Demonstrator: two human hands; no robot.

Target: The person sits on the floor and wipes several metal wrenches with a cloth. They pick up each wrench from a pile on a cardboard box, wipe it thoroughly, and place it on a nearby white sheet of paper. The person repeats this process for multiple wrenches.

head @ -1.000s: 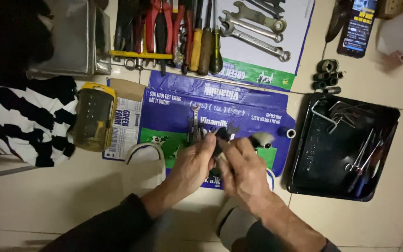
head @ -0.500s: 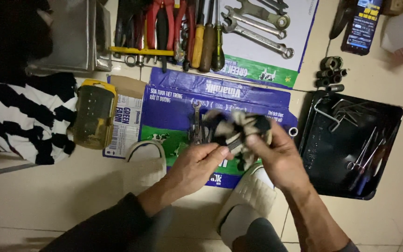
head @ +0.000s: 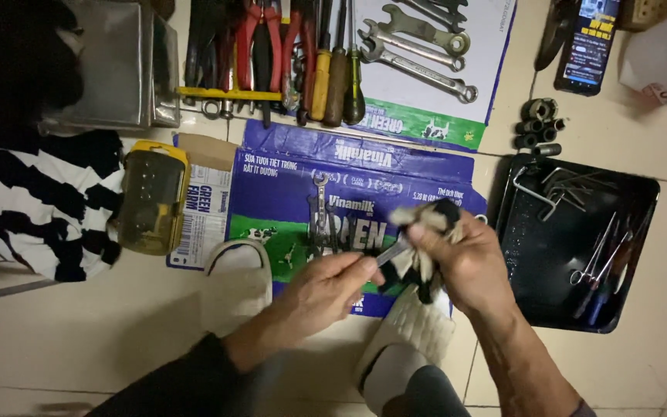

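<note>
At mid-frame, over a blue flattened carton (head: pixel 287 197) on the tiled floor (head: pixel 79 340) — a black tray (head: pixel 634 255) at right — the right hand (head: pixel 468 262) grips a rag (head: pixel 426 220) wrapped about a small metal tool (head: pixel 393 252) — the left hand (head: pixel 330 289) pinches its near end.

A flattened blue carton (head: pixel 333 193) with green and white printed panels is spread across the middle of the frame. A second flattened carton (head: pixel 434 81), mostly white with a green strip and blue edge, is laid at the upper centre. A white and brown printed flap (head: pixel 204 208) is seen at centre left, just beside the blue carton. A phone (head: pixel 588 42) with a lit screen, dark with bright patches, is placed at the upper right. A crumpled white bag (head: pixel 665 58) lies at the far upper right.
</note>
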